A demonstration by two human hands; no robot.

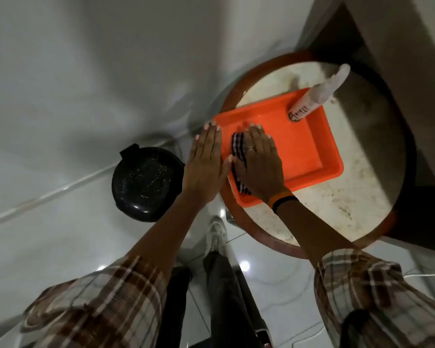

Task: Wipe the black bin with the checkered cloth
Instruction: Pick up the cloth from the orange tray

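The black bin (146, 182) stands on the floor to the left of the round table, its speckled lid closed. A folded black-and-white checkered cloth (237, 149) lies in the near-left part of the orange tray (301, 146). My right hand (260, 162) rests flat on the cloth, fingers extended and covering most of it. My left hand (207, 159) hovers flat and empty beside the tray's left edge, between the bin and the cloth.
The tray sits on a round stone-topped table (357, 177) with a wooden rim. A white spray bottle (317, 95) stands in the tray's far corner. A grey wall is behind, a dark cabinet to the right, and glossy tiles with my shoe (215, 234) below.
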